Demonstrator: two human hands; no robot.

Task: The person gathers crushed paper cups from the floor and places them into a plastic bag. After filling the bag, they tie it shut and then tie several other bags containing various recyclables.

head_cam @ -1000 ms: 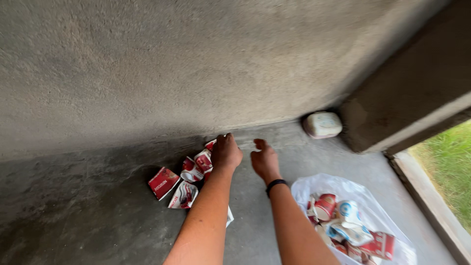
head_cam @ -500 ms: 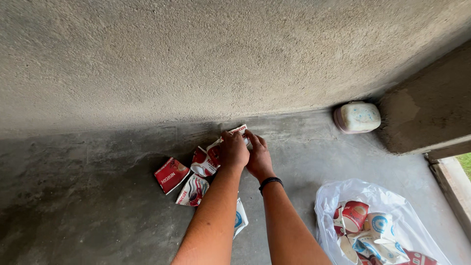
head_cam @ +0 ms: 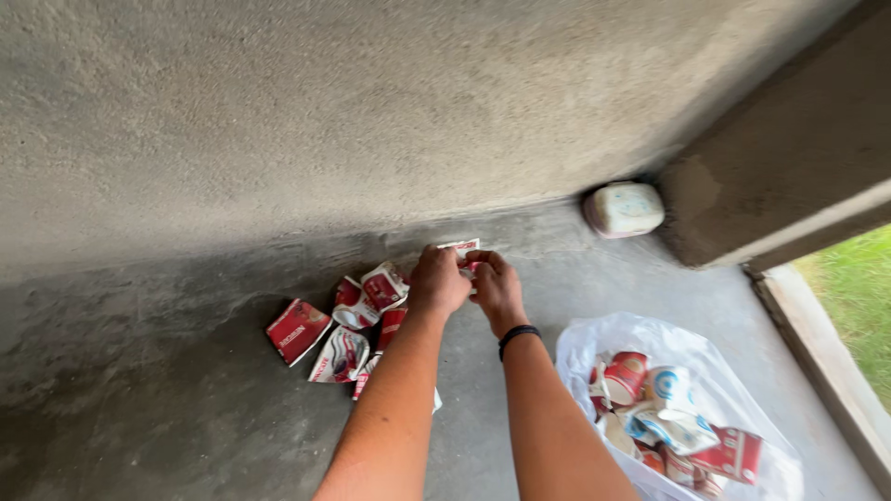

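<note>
A: Hands first, quick.

B: I see both hands together at 12 o'clock from the forearms. Left hand (head_cam: 436, 281) and right hand (head_cam: 497, 289) are both curled onto one crushed red-and-white paper cup (head_cam: 461, 249), fingers clenched on it; the cup's white rim pokes out above the knuckles, close to the wall base. A black wristband (head_cam: 518, 335) sits on the right wrist.

A: Count the loose cups.

B: I count about five flattened paper cups (head_cam: 348, 320) on the floor at 9 o'clock of the hands: one lying apart at the far left, the rest overlapping in a cluster. Can't tell the exact count under the left forearm. All are creased thin card, red with white insides.

A: Bag?

B: One clear plastic bag (head_cam: 594, 339), crinkled, at 4 o'clock of the hands, mouth open. Inside I count roughly seven crumpled cups (head_cam: 673, 417), red ones mixed with white-and-blue ones; the pile is too jumbled for an exact count.

A: Anything else?

B: One rounded white lidded container (head_cam: 624, 208) at 2 o'clock, in the corner where the rough plastered wall (head_cam: 371, 102) meets a concrete pillar (head_cam: 789, 158). Smooth grey cement floor (head_cam: 167, 417). Strip of grass (head_cam: 854, 297) at 3 o'clock.
</note>
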